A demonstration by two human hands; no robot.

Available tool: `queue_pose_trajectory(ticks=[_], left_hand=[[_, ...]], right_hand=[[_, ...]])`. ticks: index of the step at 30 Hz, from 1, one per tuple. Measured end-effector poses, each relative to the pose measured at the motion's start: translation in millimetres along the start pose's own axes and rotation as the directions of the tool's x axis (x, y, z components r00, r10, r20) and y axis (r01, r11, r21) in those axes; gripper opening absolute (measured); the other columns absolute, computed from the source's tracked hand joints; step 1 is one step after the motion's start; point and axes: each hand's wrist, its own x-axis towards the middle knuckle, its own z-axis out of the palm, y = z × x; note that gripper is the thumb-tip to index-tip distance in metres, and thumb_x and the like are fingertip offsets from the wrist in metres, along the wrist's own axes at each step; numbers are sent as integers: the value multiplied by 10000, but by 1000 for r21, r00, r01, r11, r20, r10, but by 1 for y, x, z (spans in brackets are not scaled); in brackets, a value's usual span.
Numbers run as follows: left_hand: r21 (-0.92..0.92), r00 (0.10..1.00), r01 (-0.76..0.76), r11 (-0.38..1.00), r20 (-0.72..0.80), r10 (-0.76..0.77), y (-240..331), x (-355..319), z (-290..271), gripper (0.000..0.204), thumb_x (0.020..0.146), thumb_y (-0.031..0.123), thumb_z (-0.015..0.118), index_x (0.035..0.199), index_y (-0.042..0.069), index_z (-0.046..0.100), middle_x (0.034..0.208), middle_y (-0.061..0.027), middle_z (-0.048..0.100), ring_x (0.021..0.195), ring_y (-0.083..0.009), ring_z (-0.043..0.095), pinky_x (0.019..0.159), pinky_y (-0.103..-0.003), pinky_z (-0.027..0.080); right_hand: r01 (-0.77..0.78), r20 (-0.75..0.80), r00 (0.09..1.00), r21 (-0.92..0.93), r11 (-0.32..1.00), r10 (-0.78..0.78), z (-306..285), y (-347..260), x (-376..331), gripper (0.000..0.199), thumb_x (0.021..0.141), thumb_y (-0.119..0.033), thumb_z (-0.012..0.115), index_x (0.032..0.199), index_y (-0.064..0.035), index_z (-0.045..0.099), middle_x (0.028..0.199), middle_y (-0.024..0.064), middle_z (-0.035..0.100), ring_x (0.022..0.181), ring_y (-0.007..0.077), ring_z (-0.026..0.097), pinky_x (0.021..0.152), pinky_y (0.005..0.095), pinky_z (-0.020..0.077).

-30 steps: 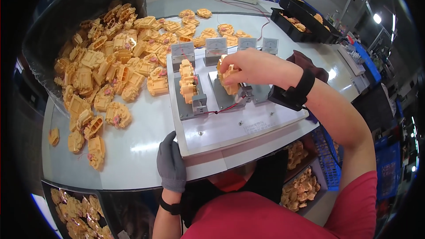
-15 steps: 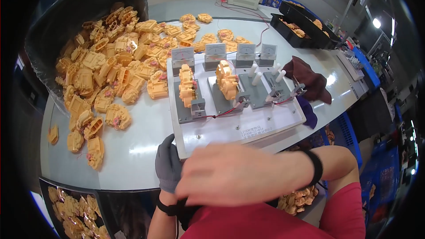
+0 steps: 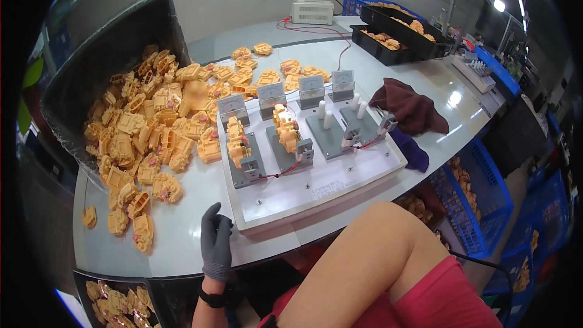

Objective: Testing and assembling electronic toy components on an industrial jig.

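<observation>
My left hand [image 3: 216, 243], in a grey glove, rests by the table's front edge, left of a white test board [image 3: 279, 203]. Its fingers are loosely apart and hold nothing. On the board, one yellow plastic gear housing [image 3: 237, 144] stands on the leftmost grey station, and another yellow housing [image 3: 285, 129] stands on the station beside it. White pegs [image 3: 328, 119] stick up bare from the stations on the right. Behind them is a row of small dial meters [image 3: 311, 89]. My right forearm crosses low in front of me, and its hand lies beyond the lower edge.
A heap of yellow housings [image 3: 130, 124] spills from a black bin [image 3: 67, 100] at left. A brown cloth [image 3: 410, 106] and a purple cloth [image 3: 411, 152] lie right of the board. Far back are a power supply [image 3: 312, 12] and black trays [image 3: 376, 53]. Blue baskets [image 3: 486, 173] stand at right.
My right hand has swung down out of the picture from in front of the board. My left hand has come away from the board's corner. The view has shifted.
</observation>
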Motion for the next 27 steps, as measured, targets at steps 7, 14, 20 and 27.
queue_pose_trajectory(ticks=[7,14,20,27], left_hand=[[-23,963,-227,974,-157,221,58,24,-8,393,1010,109,498,1389,6,477,976,-29,550,890,-114,540,804,-267,461],[-37,788,-580,814,-278,549,142,56,-28,429,1029,134,447,1425,-30,438,935,-20,523,833,-93,465,801,-247,406],[-81,629,-777,624,-142,765,221,79,-1,460,1047,171,457,1471,-6,432,1127,-74,605,981,-108,582,885,-248,473],[-241,378,-904,354,-58,924,257,87,0,437,1044,170,505,1447,4,466,1276,-99,621,1104,-161,637,957,-298,531]], right_hand=[[-100,118,989,71,992,91,-4,6,2,279,907,-313,564,868,-52,655,863,115,659,928,310,651,749,453,508],[-764,260,554,-219,607,791,-62,49,-75,271,905,-173,532,1077,11,630,1105,195,640,1056,410,616,867,483,504],[-432,-162,896,-110,895,413,-1,138,-130,666,898,-178,591,1479,-20,308,1176,201,616,1076,319,644,905,416,522],[-604,146,689,658,450,710,-10,98,-98,364,959,-172,495,1293,-27,491,992,37,644,870,129,638,749,276,518]])
